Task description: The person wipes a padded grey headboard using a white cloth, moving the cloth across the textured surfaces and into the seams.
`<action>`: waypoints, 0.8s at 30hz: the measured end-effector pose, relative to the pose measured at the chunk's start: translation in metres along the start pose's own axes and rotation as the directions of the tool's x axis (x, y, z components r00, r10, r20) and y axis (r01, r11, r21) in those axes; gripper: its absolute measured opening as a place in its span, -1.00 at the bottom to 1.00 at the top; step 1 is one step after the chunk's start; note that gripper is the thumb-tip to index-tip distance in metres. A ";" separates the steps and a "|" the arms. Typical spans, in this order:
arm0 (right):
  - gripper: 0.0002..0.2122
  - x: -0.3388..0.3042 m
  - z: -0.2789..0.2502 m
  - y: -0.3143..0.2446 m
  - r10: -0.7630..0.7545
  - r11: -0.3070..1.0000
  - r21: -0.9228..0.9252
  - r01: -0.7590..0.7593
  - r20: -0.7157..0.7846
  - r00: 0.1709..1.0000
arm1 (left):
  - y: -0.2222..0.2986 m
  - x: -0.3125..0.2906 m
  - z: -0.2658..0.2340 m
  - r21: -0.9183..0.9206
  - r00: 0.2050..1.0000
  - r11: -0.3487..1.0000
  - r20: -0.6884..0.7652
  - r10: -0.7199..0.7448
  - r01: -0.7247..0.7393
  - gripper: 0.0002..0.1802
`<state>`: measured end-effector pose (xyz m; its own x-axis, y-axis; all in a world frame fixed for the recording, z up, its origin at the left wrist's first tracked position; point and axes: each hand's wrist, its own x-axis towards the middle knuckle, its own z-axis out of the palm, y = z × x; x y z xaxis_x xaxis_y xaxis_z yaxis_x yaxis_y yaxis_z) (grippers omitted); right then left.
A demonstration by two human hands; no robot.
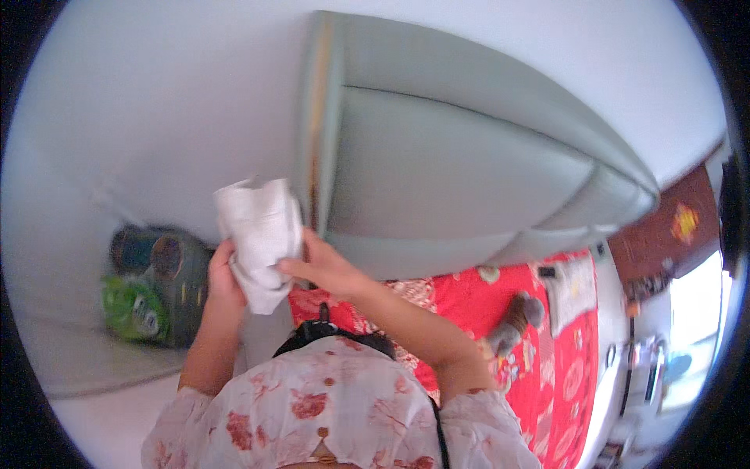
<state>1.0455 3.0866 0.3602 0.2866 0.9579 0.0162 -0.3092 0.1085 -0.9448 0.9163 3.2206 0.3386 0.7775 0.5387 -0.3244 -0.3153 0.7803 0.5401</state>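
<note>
Up in front of my body is a white folded bundle, soft-looking like cloth, with a loose flap along its right edge. Its lower end tapers, and I cannot tell exactly what kind of item it is. My left hand grips it low on the left side. From the right, my right hand holds it too, its thumb laid across the front and its other fingers mostly hidden behind. The bundle is held in the air beside the left end of the padded headboard.
Red patterned bedding covers the bed below the headboard. On it lie a pale pillow-like thing and a grey-brown fuzzy thing. At left stand a dark cabinet and a green plastic bag. A brown cabinet stands far right.
</note>
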 end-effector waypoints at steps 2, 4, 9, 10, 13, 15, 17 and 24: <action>-0.51 0.006 0.000 0.001 0.044 0.999 -0.002 -0.045 -0.129 0.991 | -0.009 0.007 -0.017 0.046 0.993 0.996 0.094 0.069 -0.073 -0.53; -0.60 0.006 -0.002 0.000 0.014 1.000 -0.022 -0.017 -0.148 0.989 | -0.009 0.008 -0.018 0.325 0.970 0.916 0.023 0.240 -0.235 -0.60; -0.70 -0.008 -0.007 -0.003 -0.058 0.988 -0.155 0.009 -0.315 0.947 | -0.012 0.009 -0.015 0.657 0.873 0.624 0.108 0.476 -0.422 -0.57; -0.71 -0.010 -0.004 -0.010 -0.085 0.982 -0.189 0.026 -0.312 0.946 | -0.004 0.005 -0.024 0.635 0.896 0.666 0.099 0.433 -0.392 -0.56; -0.72 -0.012 -0.007 -0.003 -0.144 0.974 -0.212 0.080 -0.308 0.940 | -0.002 -0.007 0.005 0.375 0.980 0.910 -0.022 0.197 -0.175 -0.53; -0.72 -0.011 -0.007 0.005 -0.166 0.983 -0.116 0.139 -0.279 0.946 | -0.007 -0.007 0.015 0.229 0.995 0.972 -0.080 0.061 -0.041 -0.51; -0.66 -0.011 0.000 -0.009 -0.167 0.986 -0.041 0.162 -0.227 0.959 | -0.008 0.028 -0.042 0.441 0.988 0.887 -0.007 0.153 -0.135 -0.49; -0.45 -0.004 -0.013 -0.012 -0.465 0.670 -0.626 0.399 0.065 0.883 | -0.025 0.044 -0.045 0.587 0.937 0.735 0.277 0.210 -0.339 -0.41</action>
<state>1.0602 3.0783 0.3667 0.3377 0.8124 0.4753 0.4751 0.2888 -0.8312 0.9338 3.2389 0.2765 0.8134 0.5811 0.0250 -0.1756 0.2043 0.9630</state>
